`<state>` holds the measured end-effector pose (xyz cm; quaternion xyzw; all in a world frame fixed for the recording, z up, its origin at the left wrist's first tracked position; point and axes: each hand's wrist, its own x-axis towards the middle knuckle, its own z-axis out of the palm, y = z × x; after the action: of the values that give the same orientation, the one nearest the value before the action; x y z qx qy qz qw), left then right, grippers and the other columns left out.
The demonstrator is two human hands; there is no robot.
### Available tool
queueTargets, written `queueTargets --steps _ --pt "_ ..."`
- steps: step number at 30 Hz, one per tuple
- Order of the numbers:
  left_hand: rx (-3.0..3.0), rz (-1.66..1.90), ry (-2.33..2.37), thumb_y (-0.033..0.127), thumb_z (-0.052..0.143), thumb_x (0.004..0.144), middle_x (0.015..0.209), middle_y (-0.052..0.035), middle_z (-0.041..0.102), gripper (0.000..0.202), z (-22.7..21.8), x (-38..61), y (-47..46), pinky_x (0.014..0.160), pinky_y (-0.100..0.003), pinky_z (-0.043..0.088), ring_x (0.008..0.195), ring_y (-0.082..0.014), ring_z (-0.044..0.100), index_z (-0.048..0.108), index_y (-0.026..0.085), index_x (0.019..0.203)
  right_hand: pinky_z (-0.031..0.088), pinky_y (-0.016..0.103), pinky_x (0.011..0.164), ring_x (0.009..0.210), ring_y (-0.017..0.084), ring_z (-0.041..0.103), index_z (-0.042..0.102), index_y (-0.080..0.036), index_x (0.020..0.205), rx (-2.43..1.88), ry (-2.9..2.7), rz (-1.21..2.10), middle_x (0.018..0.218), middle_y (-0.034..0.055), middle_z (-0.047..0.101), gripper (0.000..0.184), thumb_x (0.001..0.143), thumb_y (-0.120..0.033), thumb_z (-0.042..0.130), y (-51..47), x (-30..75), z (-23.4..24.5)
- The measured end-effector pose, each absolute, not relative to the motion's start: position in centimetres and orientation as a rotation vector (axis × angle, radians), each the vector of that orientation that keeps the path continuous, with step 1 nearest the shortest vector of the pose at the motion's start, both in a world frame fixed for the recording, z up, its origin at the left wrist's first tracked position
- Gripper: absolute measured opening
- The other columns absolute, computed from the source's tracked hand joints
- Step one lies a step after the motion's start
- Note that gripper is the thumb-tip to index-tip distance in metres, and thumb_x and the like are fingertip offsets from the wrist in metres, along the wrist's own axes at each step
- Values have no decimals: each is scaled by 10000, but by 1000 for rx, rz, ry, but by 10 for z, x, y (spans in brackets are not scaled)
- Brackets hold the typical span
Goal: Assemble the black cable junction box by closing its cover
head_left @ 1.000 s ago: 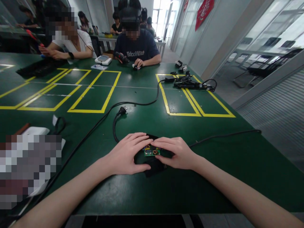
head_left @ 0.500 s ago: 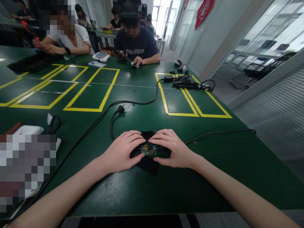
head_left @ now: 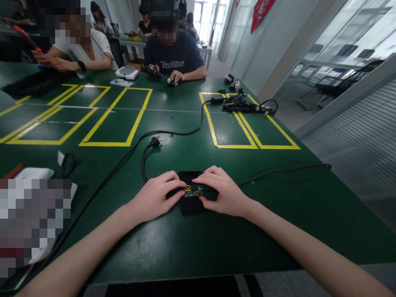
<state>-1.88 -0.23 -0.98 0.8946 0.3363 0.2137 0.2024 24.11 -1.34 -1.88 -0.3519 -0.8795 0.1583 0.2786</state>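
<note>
A small green circuit board [head_left: 192, 193] with two copper-wound ring coils sits over a black plastic case [head_left: 193, 207], whose upper and lower parts show beyond the board. My left hand [head_left: 157, 194] pinches the board's left end between thumb and fingertips. From the other side, my right hand [head_left: 227, 193] grips its right end the same way, thumb low and fingers above. Dark leads run from the board under both palms, where their ends are hidden. A short black cord with a two-pin plug [head_left: 155, 142] curves out beyond my left hand.
A black cable [head_left: 287, 167] stretches rightward from my right hand. Another long cable [head_left: 123, 159] crosses the green table [head_left: 247, 247] to a bundle of black cords [head_left: 244, 106]. Yellow tape [head_left: 105, 144] marks rectangles. Two people sit opposite; one holds a power drill [head_left: 153, 71].
The black case has straightened beneath the board, its lower part no longer slanting towards me. My left fingertips have closed more tightly on the board's end. The whole view has shifted slightly.
</note>
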Motion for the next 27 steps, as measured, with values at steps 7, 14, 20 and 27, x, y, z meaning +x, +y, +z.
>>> queueTargets --steps 7,14,20,27 --pt "2541 606 976 258 609 1003 937 -28 699 161 -15 -23 8 729 -262 529 845 -171 674 713 200 1112 513 425 816 953 270 626 677 -176 1232 -983 -2391 312 1130 117 741 447 787 -153 668 -12 235 -25" --pt "2586 576 1078 292 538 1048 986 -40 708 290 -22 -24 13 731 -274 560 827 -176 698 672 194 1286 521 466 1027 1230 270 639 636 -236 1334 -974 -2296 504 1329 117 680 444 894 -221 694 -4 253 -18" --pt "2622 575 1098 317 517 1052 1144 -69 672 291 -24 -23 14 791 -319 603 916 -200 716 684 199 1261 533 491 999 1199 304 630 622 -215 1329 -972 -2370 389 1355 167 611 531 837 -338 780 -6 266 -23" --pt "2641 638 1116 322 509 1055 1163 -64 664 294 -26 -19 20 761 -293 602 875 -166 699 680 224 1274 523 504 937 1168 337 613 645 -217 1218 -1037 -2352 225 1283 170 628 370 877 -340 720 -6 259 -27"
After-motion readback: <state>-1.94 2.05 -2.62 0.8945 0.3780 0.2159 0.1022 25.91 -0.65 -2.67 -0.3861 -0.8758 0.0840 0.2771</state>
